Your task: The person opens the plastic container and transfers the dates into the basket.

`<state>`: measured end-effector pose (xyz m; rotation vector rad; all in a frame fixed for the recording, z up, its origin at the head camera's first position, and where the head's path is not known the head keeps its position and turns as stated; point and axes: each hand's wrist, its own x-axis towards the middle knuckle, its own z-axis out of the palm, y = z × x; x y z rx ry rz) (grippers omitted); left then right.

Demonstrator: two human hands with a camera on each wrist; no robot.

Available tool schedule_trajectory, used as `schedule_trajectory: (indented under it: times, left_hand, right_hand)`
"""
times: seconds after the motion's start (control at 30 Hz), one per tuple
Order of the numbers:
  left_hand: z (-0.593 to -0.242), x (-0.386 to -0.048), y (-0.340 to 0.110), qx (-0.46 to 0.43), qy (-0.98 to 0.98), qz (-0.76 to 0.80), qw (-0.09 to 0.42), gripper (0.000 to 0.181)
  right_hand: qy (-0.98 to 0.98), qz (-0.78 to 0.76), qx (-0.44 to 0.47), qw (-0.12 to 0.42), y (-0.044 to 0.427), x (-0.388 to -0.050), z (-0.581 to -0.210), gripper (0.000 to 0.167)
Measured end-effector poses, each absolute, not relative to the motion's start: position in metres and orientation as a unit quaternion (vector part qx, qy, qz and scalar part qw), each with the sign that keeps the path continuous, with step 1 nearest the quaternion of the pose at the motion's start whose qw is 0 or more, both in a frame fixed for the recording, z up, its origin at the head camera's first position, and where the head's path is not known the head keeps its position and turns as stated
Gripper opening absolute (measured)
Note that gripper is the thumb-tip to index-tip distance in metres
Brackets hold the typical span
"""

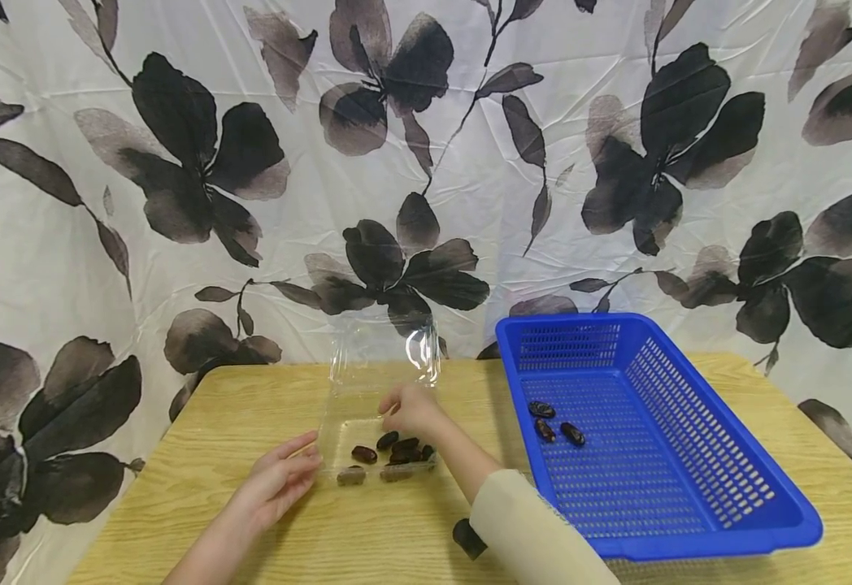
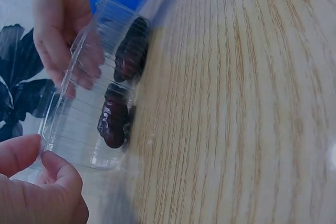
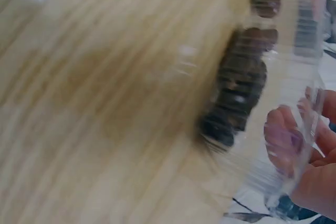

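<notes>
Clock positions are read from the middle of the clear plastic container [image 1: 353, 426] in the head view.

Container: set on the wood-grained table [image 1: 250, 422]; its clear lid [image 1: 382, 366] is raised at 12 o'clock.

Dates, first lot [image 1: 364, 455]: dark brown, glossy, several in number; held in the container, gathered mostly between 3 and 7 o'clock, some touching one another. The exact count cannot be told, as some are overlapped.

Left hand [image 1: 283, 479]: placed at 8 o'clock. The container's edge is pinched between thumb and finger, as shown in the left wrist view.

Right hand [image 1: 415, 410]: placed at 1 o'clock, lowered over the container's interior, just above the dates. Its fingers are loosely bent and moderately spread, with a gap shown between them; in the right wrist view they are seen partly through the plastic.

Sleeve [image 1: 536, 528]: cream, worn on the right arm, at 4 o'clock. A small dark object [image 1: 467, 539] is partly covered by it; its kind cannot be told.

Basket [image 1: 689, 546]: blue, perforated, rectangular, set at 3 o'clock, well apart from the left hand. Dates, second lot [image 1: 573, 434]: three, laid on its floor near the wall nearest the container.

Cloth [image 1: 499, 203]: white with dark floral print, hung behind the table at 12 o'clock.
</notes>
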<state>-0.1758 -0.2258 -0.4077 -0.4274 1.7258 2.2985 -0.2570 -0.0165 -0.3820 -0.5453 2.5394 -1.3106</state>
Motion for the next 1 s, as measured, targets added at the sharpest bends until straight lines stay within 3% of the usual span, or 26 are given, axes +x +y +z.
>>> schedule_trajectory:
  times: [0.23,0.43,0.67,0.83,1.0]
  left_hand:
    - [-0.406,-0.176,-0.226,-0.146,0.585,0.789,0.118,0.07]
    - [-0.406,-0.175,-0.224,-0.145,0.595,0.783,0.112,0.064]
    - [-0.406,-0.175,-0.221,-0.145,0.593,0.784,0.112,0.062]
    - [-0.405,-0.176,-0.221,-0.152,0.59,0.785,0.11,0.066]
    - [-0.406,-0.176,-0.223,-0.153,0.589,0.785,0.111,0.069]
  right_hand:
    - [0.92,-0.271,-0.28,0.045,-0.023,-0.253,-0.397,0.023]
    - [0.93,-0.19,-0.315,0.016,-0.029,-0.248,-0.404,0.019]
    - [0.937,-0.169,-0.304,0.035,-0.033,-0.249,-0.406,0.021]
    - [0.928,-0.202,-0.31,0.043,-0.031,-0.251,-0.402,0.008]
    - [0.906,-0.277,-0.312,0.074,-0.03,-0.252,-0.395,0.015]
